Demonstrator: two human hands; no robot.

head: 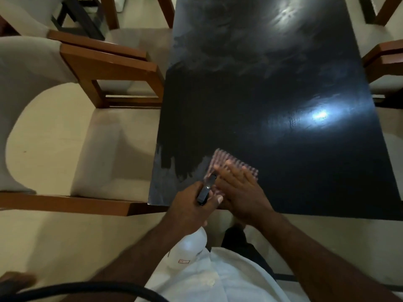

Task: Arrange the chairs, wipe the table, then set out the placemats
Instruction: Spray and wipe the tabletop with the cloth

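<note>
right hand point(237, 188) lying flat and open, pressing a pink checked cloth point(220, 162) onto the dark table point(272, 73), left hand point(192, 205) just beside it gripping a white spray bottle point(187, 247), cushioned wooden chair point(65, 138) sitting off to the left

Single head-worn wide-angle view, looking forward and steeply down from above the near short edge of the dark table point(272, 88). Close on both hands just below frame centre; own white shirt point(222, 280) at bottom edge. Chairs point(65, 131) curving along left margin, another clipped at right. Strong barrel distortion toward corners.
</note>
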